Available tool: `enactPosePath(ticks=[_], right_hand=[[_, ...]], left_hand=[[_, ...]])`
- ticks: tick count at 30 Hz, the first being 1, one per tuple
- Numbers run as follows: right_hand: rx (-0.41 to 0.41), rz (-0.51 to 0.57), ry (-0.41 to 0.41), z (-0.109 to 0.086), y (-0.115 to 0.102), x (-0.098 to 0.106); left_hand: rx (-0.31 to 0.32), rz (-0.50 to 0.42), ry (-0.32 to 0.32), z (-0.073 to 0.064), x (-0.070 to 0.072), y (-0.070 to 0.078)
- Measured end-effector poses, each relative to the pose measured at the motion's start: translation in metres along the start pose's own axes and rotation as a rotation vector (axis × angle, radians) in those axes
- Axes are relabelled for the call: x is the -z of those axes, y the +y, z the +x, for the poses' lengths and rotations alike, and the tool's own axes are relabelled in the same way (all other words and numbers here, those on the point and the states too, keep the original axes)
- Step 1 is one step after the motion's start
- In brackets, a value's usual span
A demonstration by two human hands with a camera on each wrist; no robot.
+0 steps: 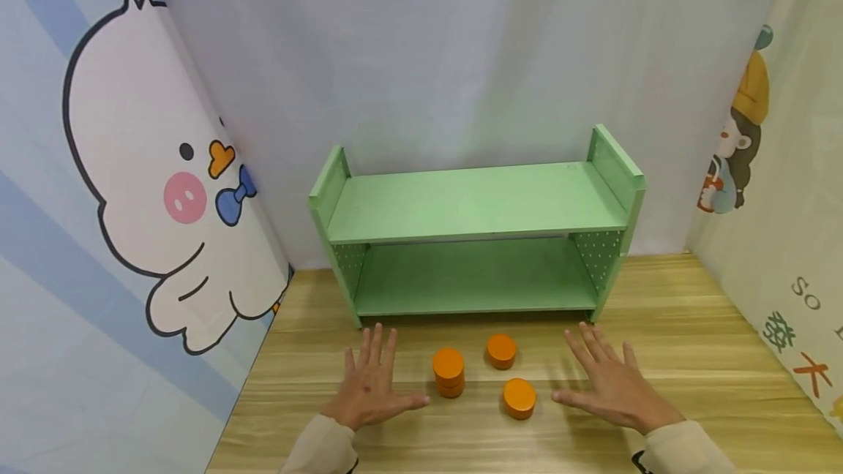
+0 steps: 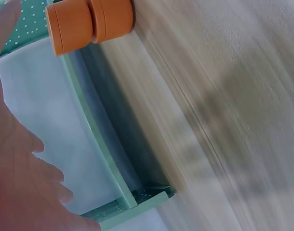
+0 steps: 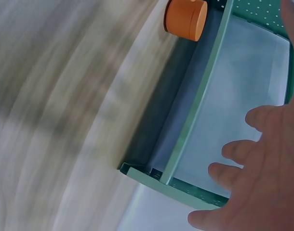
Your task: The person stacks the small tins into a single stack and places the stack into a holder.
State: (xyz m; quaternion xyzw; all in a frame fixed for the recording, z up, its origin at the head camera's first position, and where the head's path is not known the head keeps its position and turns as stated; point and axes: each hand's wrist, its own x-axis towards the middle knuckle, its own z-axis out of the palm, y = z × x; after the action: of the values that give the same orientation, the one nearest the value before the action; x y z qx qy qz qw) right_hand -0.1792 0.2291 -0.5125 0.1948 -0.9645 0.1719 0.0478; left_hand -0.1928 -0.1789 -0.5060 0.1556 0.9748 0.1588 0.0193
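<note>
Spreading released, straight fingers [image 1: 376,346], the left hand [image 1: 370,390] and right hand [image 1: 612,390] flank a stack of two squat orange cylinders [image 1: 449,371] on the table [image 1: 691,342], with a single far cylinder [image 1: 501,352] and a single near cylinder [image 1: 519,399] to the stack's right. Only the head view takes in all four, plus the printed cloth [image 1: 132,167] on the left; the left wrist view catches just the stack, thin seams ringing its pieces, and the right wrist view one cylinder. Smooth and glossy, they stand on streaky wood grain before a pale green two-tier shelf [image 1: 474,203] with pin-holed side panels.
</note>
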Motion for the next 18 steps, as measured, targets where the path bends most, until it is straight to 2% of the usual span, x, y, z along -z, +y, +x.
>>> enactPosePath(ticks=[12,18], right_hand=[[0.002,0.010,0.002,0.001,-0.001,-0.015],[0.001,0.006,-0.004,0.002,-0.003,-0.021]], left_hand=[[-0.017,-0.037,0.031,0.004,-0.010,0.009],[-0.021,-0.045,0.028,0.005,-0.014,0.013]])
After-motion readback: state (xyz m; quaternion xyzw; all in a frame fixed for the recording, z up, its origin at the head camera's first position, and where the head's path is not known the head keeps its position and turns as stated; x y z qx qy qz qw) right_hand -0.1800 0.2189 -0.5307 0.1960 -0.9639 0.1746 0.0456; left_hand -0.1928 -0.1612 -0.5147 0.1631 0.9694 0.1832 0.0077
